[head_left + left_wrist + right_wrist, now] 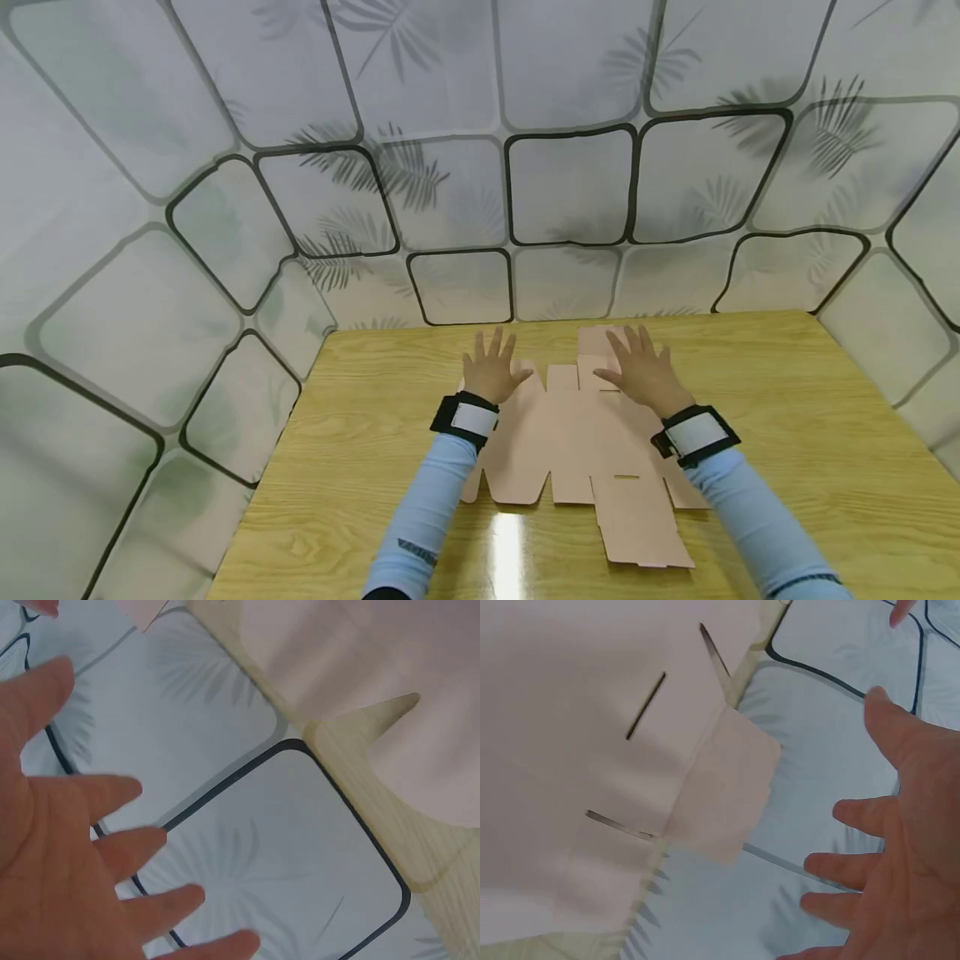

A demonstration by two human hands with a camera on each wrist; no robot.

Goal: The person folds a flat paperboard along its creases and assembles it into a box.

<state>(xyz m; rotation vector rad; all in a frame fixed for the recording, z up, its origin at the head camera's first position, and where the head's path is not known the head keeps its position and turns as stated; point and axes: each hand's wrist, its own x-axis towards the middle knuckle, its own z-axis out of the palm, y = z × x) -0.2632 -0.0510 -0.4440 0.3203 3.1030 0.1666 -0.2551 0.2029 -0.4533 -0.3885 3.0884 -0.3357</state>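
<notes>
A flat, unfolded cardboard box blank [577,433] lies on the wooden table, pinkish-brown, with slots and several flaps. Over its left part my left hand [490,375] is held with fingers spread and nothing in it. My right hand [643,371] hovers over the far right part, fingers also spread and holding nothing. In the left wrist view, the left palm and straight fingers [135,851] show beside the rounded flaps [435,765]. The right wrist view has the right hand [915,847] apart from a slotted end flap [724,784].
The wooden table [360,417] carries the blank near its middle. Behind and at both sides hangs pale fabric [450,192] with dark rounded outlines and leaf prints. Both forearms wear light blue sleeves [423,508] and black wrist straps [467,418].
</notes>
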